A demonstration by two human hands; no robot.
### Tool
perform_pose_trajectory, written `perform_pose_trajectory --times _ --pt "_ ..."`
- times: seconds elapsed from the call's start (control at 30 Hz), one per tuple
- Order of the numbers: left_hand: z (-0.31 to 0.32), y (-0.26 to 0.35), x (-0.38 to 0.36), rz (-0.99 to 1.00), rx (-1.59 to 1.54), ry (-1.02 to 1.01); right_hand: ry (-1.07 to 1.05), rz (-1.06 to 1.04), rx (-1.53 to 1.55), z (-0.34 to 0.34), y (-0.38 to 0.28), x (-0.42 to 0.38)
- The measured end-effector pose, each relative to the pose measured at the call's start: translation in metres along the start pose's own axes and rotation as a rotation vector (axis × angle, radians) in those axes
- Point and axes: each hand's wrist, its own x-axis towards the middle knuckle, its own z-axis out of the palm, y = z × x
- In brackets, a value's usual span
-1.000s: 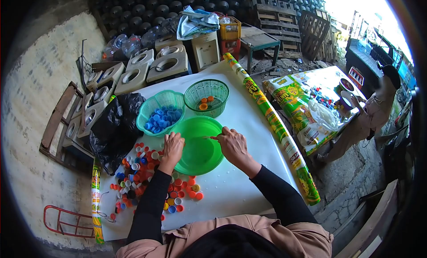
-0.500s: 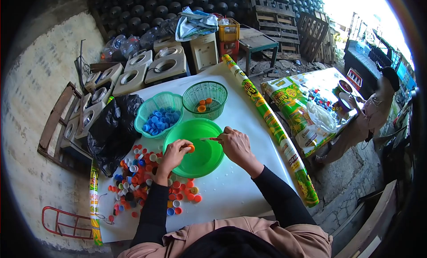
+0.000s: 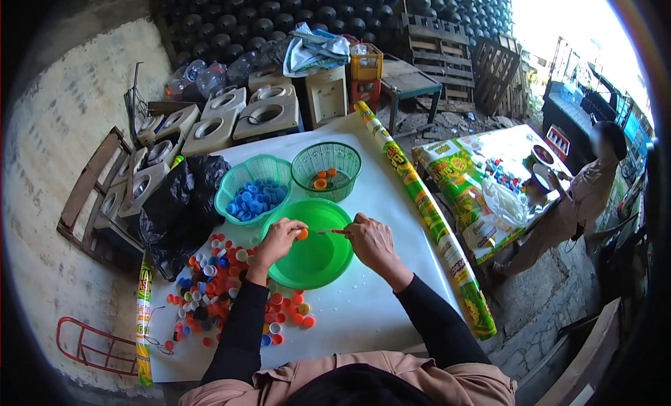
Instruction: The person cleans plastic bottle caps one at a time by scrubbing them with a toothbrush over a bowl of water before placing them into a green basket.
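Note:
Over the left side of a bright green basin [image 3: 316, 267], my left hand [image 3: 277, 242] pinches an orange bottle cap [image 3: 302, 234] between thumb and fingers. My right hand [image 3: 374, 246] is closed around the reddish handle of what looks like a small knife [image 3: 332, 231], its thin blade pointing left toward the cap with a gap between. Behind the basin, a light green basket [image 3: 231, 179] contains blue bottle caps [image 3: 257, 198]. A darker green basket [image 3: 355, 161] beside it has a few orange caps [image 3: 321, 183] inside. Loose mixed caps [image 3: 217, 283] lie around my left forearm.
A black plastic bag [image 3: 183, 210] sits at the table's left edge. Rolled printed sheeting [image 3: 430, 228] runs along the right edge of the white table [image 3: 391, 315]. At a second table [image 3: 507, 137] on the right, another person [image 3: 587, 186] stands near more caps.
The whole view has shifted slightly, with the table lower in frame. Both hands keep their grips on the cap and the knife, the blade still beside the cap.

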Motion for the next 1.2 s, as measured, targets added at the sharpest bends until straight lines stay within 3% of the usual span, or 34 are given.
perform_pose_trajectory --times 0.13,0.27,0.37,0.63,0.77,0.9,1.2 --pt "-0.01 0.007 0.043 0.185 0.073 0.114 0.013 -0.011 0.035 -0.001 0.0 0.0" --pt "-0.003 0.009 0.105 0.206 -0.04 0.262 -0.018 0.006 0.027 -0.002 -0.001 0.001" --pt "-0.001 -0.007 0.125 0.078 -0.095 0.215 -0.028 0.014 0.023 -0.001 -0.001 0.002" --pt "-0.063 0.009 0.007 0.043 -0.01 0.185 -0.01 -0.026 0.032 -0.003 -0.003 0.002" --pt "-0.08 0.013 -0.075 -0.197 0.012 0.152 -0.025 -0.015 0.038 -0.004 -0.007 0.002" --pt "-0.072 0.002 -0.134 -0.339 0.12 0.133 -0.017 -0.014 0.064 -0.006 -0.009 0.002" --pt "-0.018 -0.007 -0.19 -0.377 0.26 0.135 -0.046 0.013 0.041 -0.009 -0.011 0.003"
